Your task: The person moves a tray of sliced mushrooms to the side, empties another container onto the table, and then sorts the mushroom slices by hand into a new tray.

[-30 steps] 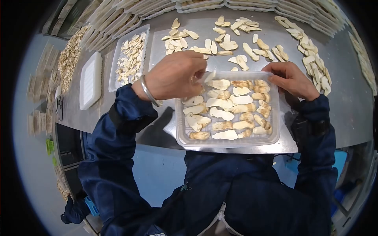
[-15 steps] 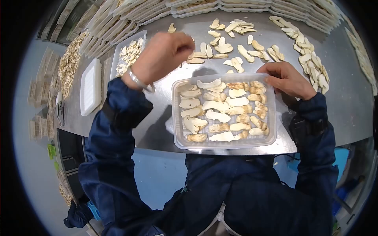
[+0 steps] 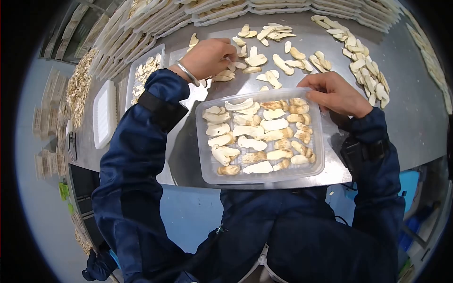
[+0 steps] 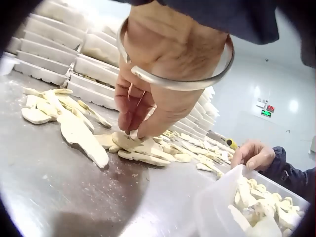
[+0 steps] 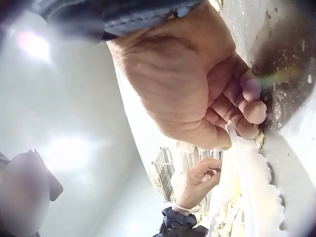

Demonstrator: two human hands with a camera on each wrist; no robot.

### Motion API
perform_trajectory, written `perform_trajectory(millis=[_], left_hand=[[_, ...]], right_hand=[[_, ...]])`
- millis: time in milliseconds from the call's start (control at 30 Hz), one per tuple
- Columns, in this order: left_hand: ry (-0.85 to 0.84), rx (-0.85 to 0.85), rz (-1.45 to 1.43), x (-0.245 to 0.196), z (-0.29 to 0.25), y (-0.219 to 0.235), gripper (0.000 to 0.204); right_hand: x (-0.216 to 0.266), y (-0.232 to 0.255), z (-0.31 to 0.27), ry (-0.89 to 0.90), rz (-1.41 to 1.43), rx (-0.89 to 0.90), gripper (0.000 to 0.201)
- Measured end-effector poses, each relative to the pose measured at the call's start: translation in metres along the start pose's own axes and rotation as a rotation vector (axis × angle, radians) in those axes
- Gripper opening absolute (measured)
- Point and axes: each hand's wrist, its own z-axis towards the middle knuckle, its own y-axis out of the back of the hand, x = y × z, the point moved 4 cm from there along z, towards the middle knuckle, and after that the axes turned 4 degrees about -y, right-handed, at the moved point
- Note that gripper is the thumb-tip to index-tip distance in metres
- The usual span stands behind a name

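My left hand (image 3: 206, 57), with a silver bangle at the wrist, reaches down to sliced mushrooms on the metal table. In the left wrist view its thumb and fingertips pinch a pale mushroom slice (image 4: 134, 143) lying among others. My right hand (image 3: 338, 95) grips the far right corner of a clear plastic tray (image 3: 261, 179), thumb over the rim and fingers outside, as the right wrist view shows. Inside the tray, mushroom slices (image 3: 254, 131) lie in rows, some white, some brown-edged.
Loose slices (image 3: 283, 63) are scattered behind the tray, and a long heap of slices (image 3: 362, 66) runs along the right. Stacked filled trays (image 3: 278, 8) line the back. At left stand a tray of small pieces (image 3: 161, 51) and an upturned white tray (image 3: 104, 114).
My left hand has left the tray's far left corner, leaving a slice there, and has moved to the loose slices on the table. My right hand keeps its grip on the tray corner.
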Motion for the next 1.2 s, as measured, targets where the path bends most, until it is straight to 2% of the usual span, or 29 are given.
perform_trajectory(millis=[33,133,167,267,400,567,833,933,1000,1067,1200], left_hand=[[-0.014,0.002,-0.007,0.002,-0.003,0.0,0.017],[0.09,0.063,-0.103,0.007,-0.014,0.004,0.013],[0.115,-0.001,-0.138,0.006,-0.02,0.01,0.012],[0.215,-0.021,-0.298,-0.029,-0.028,0.032,0.011],[0.068,-0.066,-0.371,-0.087,-0.018,0.024,0.011],[0.17,-0.05,-0.381,-0.103,-0.016,0.002,0.007],[0.246,-0.064,-0.343,-0.1,-0.019,-0.001,0.01],[0.156,-0.258,-0.374,-0.083,-0.022,0.008,0.009],[0.236,-0.334,-0.33,-0.048,-0.021,0.019,0.009],[0.353,-0.295,-0.307,-0.023,-0.016,0.022,0.013],[0.267,-0.139,-0.243,-0.033,0.011,0.005,0.021]], right_hand=[[0.001,0.0,0.0,-0.001,0.009,0.004,0.026],[0.001,-0.001,0.0,0.008,0.011,0.0,0.026],[-0.001,0.0,0.0,0.011,0.009,-0.006,0.025],[-0.002,0.0,0.001,0.041,0.037,0.024,0.025],[-0.001,-0.001,0.002,0.025,-0.004,0.005,0.024],[0.003,-0.003,0.001,0.02,0.002,0.003,0.023],[0.006,-0.006,0.0,0.02,0.017,0.007,0.022],[0.007,-0.006,0.0,0.014,0.011,0.004,0.022],[0.008,-0.006,0.0,0.017,-0.014,-0.004,0.023],[0.007,-0.006,-0.001,0.031,0.011,-0.001,0.023],[-0.002,-0.001,0.0,0.059,0.022,0.011,0.025]])
